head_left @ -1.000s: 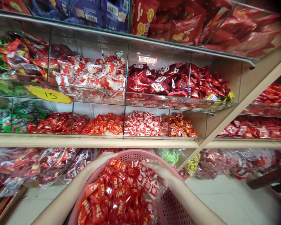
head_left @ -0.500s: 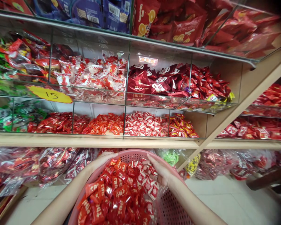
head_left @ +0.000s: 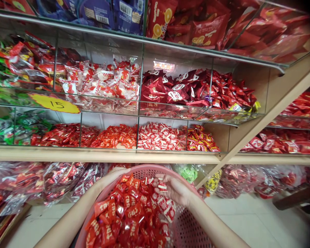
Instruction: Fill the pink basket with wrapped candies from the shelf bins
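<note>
A pink perforated plastic basket (head_left: 191,227) is in front of me, holding many red wrapped candies (head_left: 133,210) and a smaller group of red-and-white wrapped candies (head_left: 166,206). My left hand (head_left: 115,177) grips the basket's far left rim, its fingertips partly hidden. Inside the far right of the basket, my right hand (head_left: 175,189) is palm-up with fingers curled round a few red-and-white candies. One of these candies (head_left: 162,186) shows between the fingers, just above the others in the basket.
A shelf edge (head_left: 67,155) runs just beyond the basket. Above it, glass-fronted bins hold red-and-white candies (head_left: 158,136), orange-red candies (head_left: 116,136) and other sweets. A yellow price tag (head_left: 54,103) reads 15. Bagged sweets (head_left: 237,179) lie below, over a tiled floor (head_left: 274,227).
My right hand has turned and lifted slightly, and fewer red-and-white candies show in it; others now lie in the basket below it. My left hand and the basket stay put.
</note>
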{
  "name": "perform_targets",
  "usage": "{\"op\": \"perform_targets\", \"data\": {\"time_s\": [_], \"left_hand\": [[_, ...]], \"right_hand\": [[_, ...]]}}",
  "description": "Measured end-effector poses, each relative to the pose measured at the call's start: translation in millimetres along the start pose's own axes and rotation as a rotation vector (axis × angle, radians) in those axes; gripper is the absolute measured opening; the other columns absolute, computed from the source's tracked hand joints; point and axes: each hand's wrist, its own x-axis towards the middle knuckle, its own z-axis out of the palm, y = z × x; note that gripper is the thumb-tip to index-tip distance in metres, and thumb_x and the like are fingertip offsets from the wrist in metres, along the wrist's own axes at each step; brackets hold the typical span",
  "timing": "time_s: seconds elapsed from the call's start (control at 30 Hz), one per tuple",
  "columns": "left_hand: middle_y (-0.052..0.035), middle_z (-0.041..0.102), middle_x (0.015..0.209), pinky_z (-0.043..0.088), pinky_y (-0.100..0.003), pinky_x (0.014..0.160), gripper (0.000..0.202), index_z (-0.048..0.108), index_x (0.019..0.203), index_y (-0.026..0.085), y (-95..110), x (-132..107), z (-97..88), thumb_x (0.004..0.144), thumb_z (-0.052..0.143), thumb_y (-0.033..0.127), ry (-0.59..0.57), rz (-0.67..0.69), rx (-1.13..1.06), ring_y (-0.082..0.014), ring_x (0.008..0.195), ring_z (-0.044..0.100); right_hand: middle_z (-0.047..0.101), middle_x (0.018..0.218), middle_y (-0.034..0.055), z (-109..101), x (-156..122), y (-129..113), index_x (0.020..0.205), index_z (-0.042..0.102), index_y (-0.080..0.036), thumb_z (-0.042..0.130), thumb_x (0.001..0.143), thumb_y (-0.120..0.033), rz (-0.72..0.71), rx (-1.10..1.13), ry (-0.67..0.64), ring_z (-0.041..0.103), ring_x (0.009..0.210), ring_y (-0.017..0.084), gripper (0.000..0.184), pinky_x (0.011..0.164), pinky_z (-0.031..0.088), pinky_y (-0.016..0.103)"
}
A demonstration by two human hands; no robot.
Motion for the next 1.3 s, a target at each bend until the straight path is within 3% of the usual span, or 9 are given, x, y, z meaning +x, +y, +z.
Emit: {"op": "perform_targets", "data": {"time_s": [0.3,0.43,0.63,0.73,0.9,1.03,1.3], "left_hand": [[-0.0063,0.067,0.074,0.044,-0.030,0.068,0.039,0.065,0.078,0.012,-0.4,0.8,-1.1,0.063,0.061,0.047,0.001,0.001,0.013,-0.0204,0.068,0.061],[-0.0058,0.067,0.075,0.044,-0.030,0.069,0.040,0.064,0.081,0.012,0.5,-0.5,-0.2,0.063,0.061,0.048,0.020,-0.002,0.019,-0.0215,0.071,0.061],[-0.0058,0.068,0.075,0.044,-0.030,0.069,0.039,0.064,0.079,0.012,1.8,-1.7,0.9,0.064,0.060,0.048,0.032,0.003,0.041,-0.0214,0.071,0.062],[-0.0051,0.068,0.075,0.044,-0.029,0.068,0.039,0.065,0.078,0.013,3.4,-2.7,2.1,0.063,0.061,0.049,0.042,0.004,0.046,-0.0210,0.071,0.061],[-0.0052,0.068,0.073,0.044,-0.028,0.067,0.039,0.066,0.077,0.013,6.2,-5.0,4.1,0.061,0.062,0.049,0.067,0.005,0.053,-0.0203,0.069,0.060],[-0.0053,0.068,0.075,0.044,-0.028,0.068,0.036,0.066,0.077,0.014,6.8,-5.1,3.9,0.062,0.063,0.047,0.085,-0.007,0.044,-0.0201,0.070,0.060],[-0.0063,0.068,0.077,0.044,-0.029,0.069,0.040,0.065,0.079,0.013,2.3,-0.3,0.4,0.062,0.062,0.049,0.038,0.007,0.046,-0.0206,0.070,0.061]], "right_hand": [[0.059,0.082,0.0012,-1.9,3.2,2.0,0.087,0.053,-0.014,0.067,0.065,-0.014,-0.057,-0.052,0.164,0.064,0.075,0.015,0.026,0.075,0.052,0.026],[0.060,0.083,0.0012,-1.5,3.8,1.5,0.085,0.055,-0.013,0.069,0.064,-0.018,-0.035,-0.064,0.272,0.064,0.071,0.013,0.026,0.068,0.054,0.022],[0.062,0.077,0.0011,-2.7,5.5,1.9,0.083,0.057,-0.014,0.065,0.068,-0.016,-0.047,-0.080,0.329,0.063,0.064,0.009,0.017,0.061,0.054,0.018],[0.063,0.082,0.0024,-2.0,5.8,1.4,0.083,0.056,-0.014,0.062,0.070,-0.017,-0.089,-0.053,0.286,0.063,0.068,0.009,0.015,0.062,0.053,0.017],[0.064,0.086,0.0052,0.1,5.5,0.9,0.090,0.053,-0.015,0.056,0.068,-0.014,-0.147,-0.051,0.063,0.062,0.079,0.013,0.022,0.071,0.050,0.025],[0.065,0.090,0.0049,0.2,6.8,3.8,0.095,0.052,-0.016,0.056,0.060,-0.007,-0.278,-0.159,0.067,0.061,0.085,0.014,0.036,0.081,0.045,0.027],[0.060,0.107,0.0069,4.2,6.3,1.0,0.099,0.056,-0.019,0.059,0.066,-0.024,-0.506,-0.474,0.063,0.053,0.103,0.016,0.033,0.094,0.034,0.033]]}}
